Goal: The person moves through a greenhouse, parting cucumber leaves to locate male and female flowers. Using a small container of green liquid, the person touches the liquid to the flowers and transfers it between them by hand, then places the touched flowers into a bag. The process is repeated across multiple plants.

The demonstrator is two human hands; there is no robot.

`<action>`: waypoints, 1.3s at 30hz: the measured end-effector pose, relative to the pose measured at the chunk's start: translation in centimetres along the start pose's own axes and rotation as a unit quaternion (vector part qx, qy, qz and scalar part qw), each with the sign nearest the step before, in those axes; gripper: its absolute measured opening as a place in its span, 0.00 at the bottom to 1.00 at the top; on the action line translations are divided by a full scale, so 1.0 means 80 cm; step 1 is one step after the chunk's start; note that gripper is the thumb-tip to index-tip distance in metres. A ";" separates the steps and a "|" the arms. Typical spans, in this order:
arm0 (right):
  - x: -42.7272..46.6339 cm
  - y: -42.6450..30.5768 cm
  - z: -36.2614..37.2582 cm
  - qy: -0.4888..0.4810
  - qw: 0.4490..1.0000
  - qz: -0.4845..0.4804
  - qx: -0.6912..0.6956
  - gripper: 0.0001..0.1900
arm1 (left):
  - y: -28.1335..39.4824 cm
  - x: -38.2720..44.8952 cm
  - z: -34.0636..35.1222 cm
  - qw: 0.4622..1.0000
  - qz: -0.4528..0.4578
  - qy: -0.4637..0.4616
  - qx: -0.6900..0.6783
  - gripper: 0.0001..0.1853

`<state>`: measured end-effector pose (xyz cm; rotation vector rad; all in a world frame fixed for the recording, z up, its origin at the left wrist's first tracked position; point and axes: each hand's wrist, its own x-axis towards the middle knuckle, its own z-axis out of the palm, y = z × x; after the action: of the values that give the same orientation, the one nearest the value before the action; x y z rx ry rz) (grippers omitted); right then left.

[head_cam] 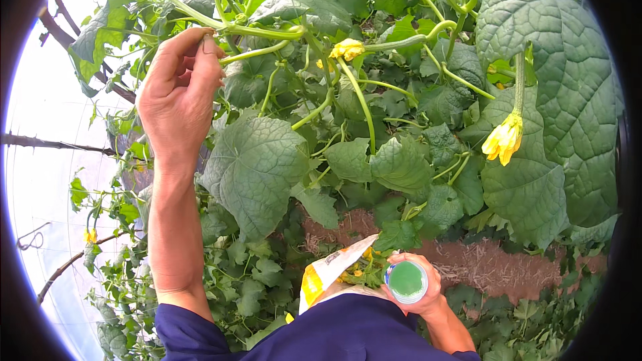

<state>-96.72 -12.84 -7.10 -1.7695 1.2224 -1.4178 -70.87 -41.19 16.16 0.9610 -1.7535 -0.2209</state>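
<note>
My left hand [183, 85] is raised at the upper left, its thumb and fingertips pinched together at a green vine stem [251, 31]; whether a tendril or small part lies between them is hidden. Right of it, a young ridged gourd [396, 45] ends in a wilted yellow flower [347, 49]. Another small gourd [519, 82] hangs at the right with a drooping yellow blossom [504, 139]. Low in the view, my right hand [426, 286] holds a small round cup [407, 281] with green contents. Beside it, a white and yellow bag [328, 273] at my waist holds yellow flowers and greenery.
Large leaves [256, 170] and crossing vines fill the middle and right. Bare soil with dry straw [491, 265] shows below them. At the left, dark branch poles [60, 146] and thin wires stand before pale plastic sheeting [45, 175].
</note>
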 end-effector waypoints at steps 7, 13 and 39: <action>0.006 -0.013 -0.016 0.060 0.998 0.024 0.006 0.40 | 0.081 -0.131 -0.062 0.883 0.035 -0.240 -0.403 0.12; 0.006 -0.039 -0.021 0.059 0.997 0.049 0.020 0.41 | 0.040 -0.394 0.041 0.787 -0.077 -0.553 -0.261 0.18; 0.012 -0.092 0.017 0.079 0.992 0.056 -0.078 0.43 | -0.066 -0.128 -0.022 0.989 0.033 -0.089 -0.112 0.18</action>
<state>-93.15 -10.71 -0.79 -1.6848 1.5277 -1.4547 -65.73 -37.07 6.59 0.7386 -1.8730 -0.4632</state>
